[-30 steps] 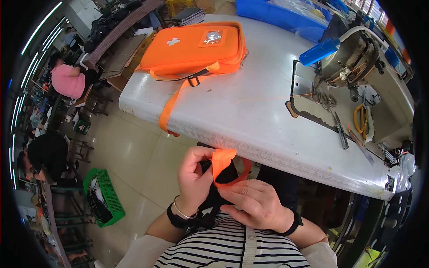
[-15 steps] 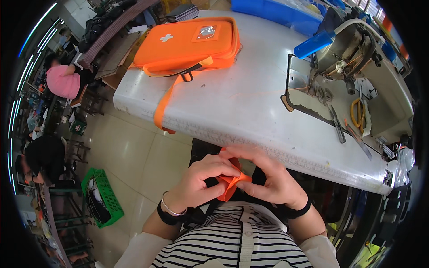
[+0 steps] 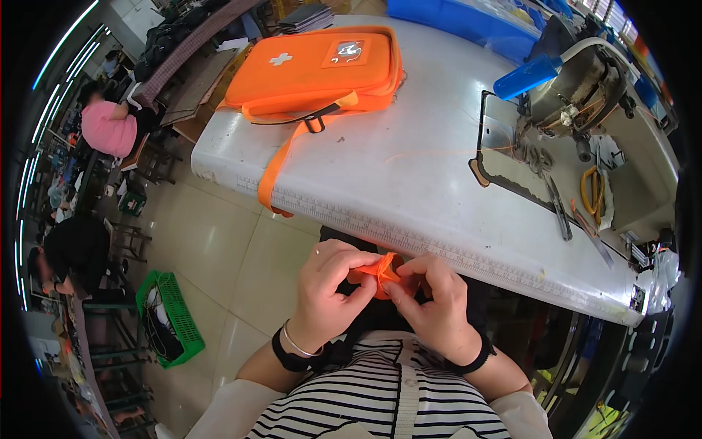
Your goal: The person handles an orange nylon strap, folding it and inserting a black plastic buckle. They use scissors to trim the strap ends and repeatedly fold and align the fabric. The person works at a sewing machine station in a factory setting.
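Got a pale worktable [image 3: 409, 146] across the frame, ruler marks along its near edge. On its right end, a beige sewing machine [image 3: 647, 164], blue cylinder [image 3: 526, 77] beside its head. Along the far side, a blue bin [image 3: 475, 33]. Down at left on the tiled floor [image 3: 219, 241], a green basket [image 3: 191, 338], filled. On the table's far left part, an orange case [image 3: 314, 69] lying flat, white cross and clear window on top, orange strap [image 3: 274, 172] trailing over the near edge. Below that edge, left hand [image 3: 325, 285]: thumb and index finger pinched on an orange fabric piece [image 3: 384, 272]. Opposite, right hand [image 3: 442, 304]: thumb and fingers bent, gripping the same piece from its other side. At the machine's base, yellow-handled scissors [image 3: 599, 192]. Smallest: that fabric piece, folded, held up between both sets of fingertips, off the table, near its front edge. Partly hidden by fingers; can't tell exact folds.
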### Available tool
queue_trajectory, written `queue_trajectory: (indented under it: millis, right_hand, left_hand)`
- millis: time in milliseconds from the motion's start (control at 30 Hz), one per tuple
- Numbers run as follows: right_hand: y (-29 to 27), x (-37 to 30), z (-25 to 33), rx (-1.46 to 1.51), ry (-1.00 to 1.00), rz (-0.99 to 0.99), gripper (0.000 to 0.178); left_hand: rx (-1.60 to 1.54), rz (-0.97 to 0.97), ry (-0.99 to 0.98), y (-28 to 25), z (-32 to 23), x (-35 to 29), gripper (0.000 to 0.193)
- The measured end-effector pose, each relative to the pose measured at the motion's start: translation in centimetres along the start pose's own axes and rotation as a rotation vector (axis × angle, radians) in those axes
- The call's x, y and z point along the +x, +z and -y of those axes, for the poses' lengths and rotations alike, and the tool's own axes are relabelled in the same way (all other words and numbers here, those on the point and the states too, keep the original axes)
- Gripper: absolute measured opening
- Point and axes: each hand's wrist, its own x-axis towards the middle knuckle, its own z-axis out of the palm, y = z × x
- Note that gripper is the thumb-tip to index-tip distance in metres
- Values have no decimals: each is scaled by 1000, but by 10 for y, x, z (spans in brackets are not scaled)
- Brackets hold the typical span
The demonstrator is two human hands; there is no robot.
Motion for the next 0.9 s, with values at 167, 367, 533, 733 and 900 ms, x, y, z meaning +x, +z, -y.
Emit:
queue_trajectory:
  millis: [167, 367, 533, 733, 900]
  right_hand:
    - [7, 4, 2, 89, -75, 88, 28]
    - [2, 13, 0, 21, -205, -21, 32]
    - [-3, 16, -11, 33, -137, -116, 24]
    - [-3, 12, -8, 619, 224, -116, 12]
    - [-7, 22, -13, 879, 258, -157, 11]
  left_hand:
    - [81, -174, 53, 7, -5, -4, 28]
    - [-91, -87, 63, 10, -7, 3, 33]
    - [-249, 35, 47, 16, -13, 1, 42]
    - [-249, 27, 46, 22, -11, -5, 37]
    - [-177, 131, -81, 23, -3, -7, 34]
